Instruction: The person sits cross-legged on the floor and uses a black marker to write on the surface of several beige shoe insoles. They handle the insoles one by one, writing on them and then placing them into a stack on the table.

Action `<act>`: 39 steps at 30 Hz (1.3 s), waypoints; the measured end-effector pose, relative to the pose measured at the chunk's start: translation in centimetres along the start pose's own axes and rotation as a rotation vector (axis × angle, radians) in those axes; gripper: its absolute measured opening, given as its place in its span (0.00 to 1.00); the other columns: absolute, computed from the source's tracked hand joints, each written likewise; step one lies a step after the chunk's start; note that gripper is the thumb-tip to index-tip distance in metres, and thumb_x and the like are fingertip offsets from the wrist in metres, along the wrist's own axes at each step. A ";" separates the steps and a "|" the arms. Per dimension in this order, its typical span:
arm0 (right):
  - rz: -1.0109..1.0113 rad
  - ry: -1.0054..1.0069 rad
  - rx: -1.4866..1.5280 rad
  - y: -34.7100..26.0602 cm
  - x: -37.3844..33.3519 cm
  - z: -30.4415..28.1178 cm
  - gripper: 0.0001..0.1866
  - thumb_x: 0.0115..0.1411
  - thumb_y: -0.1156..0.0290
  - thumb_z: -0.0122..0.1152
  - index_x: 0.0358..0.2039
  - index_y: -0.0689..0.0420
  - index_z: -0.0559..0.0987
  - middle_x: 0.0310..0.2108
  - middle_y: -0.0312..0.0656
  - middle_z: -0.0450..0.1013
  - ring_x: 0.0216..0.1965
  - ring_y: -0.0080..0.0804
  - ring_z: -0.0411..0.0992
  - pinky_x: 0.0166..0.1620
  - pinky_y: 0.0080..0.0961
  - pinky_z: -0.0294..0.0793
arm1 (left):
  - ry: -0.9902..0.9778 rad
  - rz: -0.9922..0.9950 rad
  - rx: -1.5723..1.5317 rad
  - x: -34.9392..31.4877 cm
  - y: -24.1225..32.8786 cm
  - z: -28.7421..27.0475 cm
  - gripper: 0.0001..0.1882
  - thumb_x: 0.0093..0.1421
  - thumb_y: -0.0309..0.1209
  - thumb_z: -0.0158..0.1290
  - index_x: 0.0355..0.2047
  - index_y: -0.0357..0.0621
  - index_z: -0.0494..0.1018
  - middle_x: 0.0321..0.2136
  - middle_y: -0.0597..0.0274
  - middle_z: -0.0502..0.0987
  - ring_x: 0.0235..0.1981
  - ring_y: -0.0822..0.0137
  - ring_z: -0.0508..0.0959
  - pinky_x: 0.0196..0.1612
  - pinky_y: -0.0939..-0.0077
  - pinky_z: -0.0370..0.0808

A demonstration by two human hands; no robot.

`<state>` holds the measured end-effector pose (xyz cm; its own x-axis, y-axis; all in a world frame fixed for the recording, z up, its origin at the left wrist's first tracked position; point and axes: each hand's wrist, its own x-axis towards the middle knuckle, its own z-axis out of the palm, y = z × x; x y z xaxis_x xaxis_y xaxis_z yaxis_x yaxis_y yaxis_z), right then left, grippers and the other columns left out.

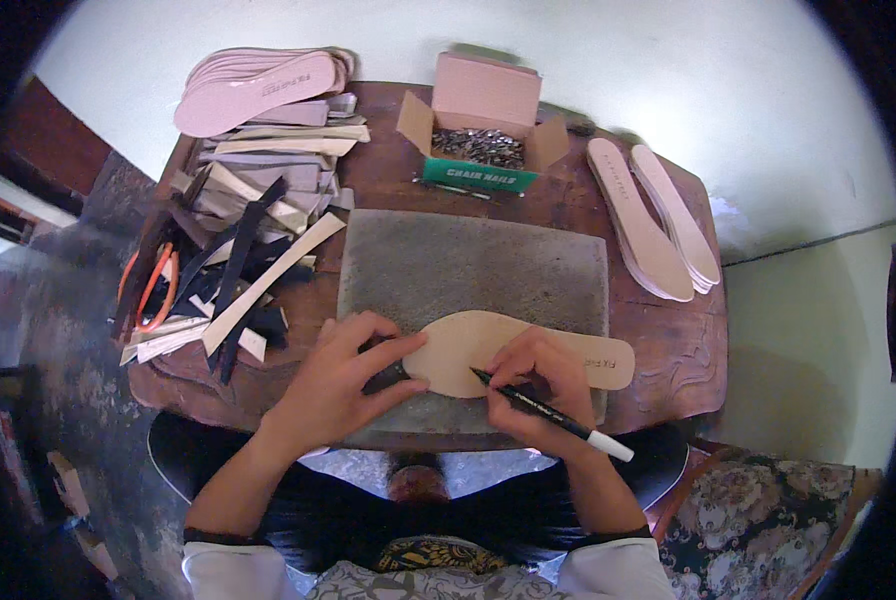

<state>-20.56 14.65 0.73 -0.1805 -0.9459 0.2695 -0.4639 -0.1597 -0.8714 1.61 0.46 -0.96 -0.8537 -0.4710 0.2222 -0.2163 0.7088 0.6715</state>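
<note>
Wooden table (663,345) on my feed; left hand (330,380) grips smooth, rounded insole (458,350) atop rough slab (473,260); right hand (540,390) clasps marker (568,422) over it; open cardboard box (468,177) holds shiny metal bits (480,147).

soft even light, dark fisheye rim

R hand (548,372) hides pt of the insole (456,345), mid-section esp.; can't tell if marker (563,419) tip touches it. Insole & L hand (340,368) cover pts of grey mat (473,262). Nails (478,147) too small to tell apart indiv. Lower insoles in stack (258,95) mostly hidden by top one. Patterned fabric (758,520) cut off at btm edge; stuff at far L (68,485) dark, blurry.
</note>
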 end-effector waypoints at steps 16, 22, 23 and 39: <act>0.005 -0.135 0.000 0.8 -0.7 0.5 0.12 0.44 0.79 0.71 0.24 0.58 0.74 0.26 0.41 0.75 0.28 0.36 0.77 0.32 0.28 0.75 | 0.008 0.007 0.000 -0.2 -0.2 0.1 0.31 0.50 0.38 0.71 0.55 0.51 0.79 0.41 0.61 0.75 0.43 0.61 0.75 0.48 0.65 0.68; 0.011 -0.168 -0.027 0.8 -0.7 0.5 0.12 0.41 0.81 0.71 0.23 0.59 0.74 0.26 0.43 0.76 0.28 0.35 0.78 0.33 0.26 0.76 | 0.016 0.017 -0.007 -0.2 -0.3 0.0 0.31 0.49 0.38 0.71 0.55 0.51 0.79 0.42 0.61 0.75 0.43 0.61 0.75 0.47 0.65 0.68; 0.007 -0.168 -0.039 0.7 -0.6 0.5 0.12 0.41 0.81 0.71 0.23 0.59 0.74 0.26 0.43 0.76 0.28 0.35 0.78 0.32 0.26 0.75 | 0.012 0.015 -0.008 -0.2 -0.3 0.0 0.31 0.49 0.38 0.71 0.55 0.50 0.79 0.42 0.61 0.75 0.43 0.61 0.75 0.47 0.65 0.68; 0.045 -0.168 -0.003 0.9 -1.0 0.6 0.11 0.48 0.77 0.71 0.24 0.57 0.74 0.27 0.40 0.73 0.28 0.36 0.76 0.31 0.29 0.73 | 0.009 0.006 -0.037 -0.2 -0.3 0.1 0.31 0.49 0.38 0.71 0.55 0.51 0.78 0.42 0.61 0.75 0.44 0.61 0.75 0.48 0.64 0.67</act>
<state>-20.26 15.24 -0.55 -0.0533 -0.9861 0.1576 -0.4608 -0.1157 -0.8799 1.82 0.40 -1.33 -0.8507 -0.4717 0.2319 -0.1937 0.6914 0.6960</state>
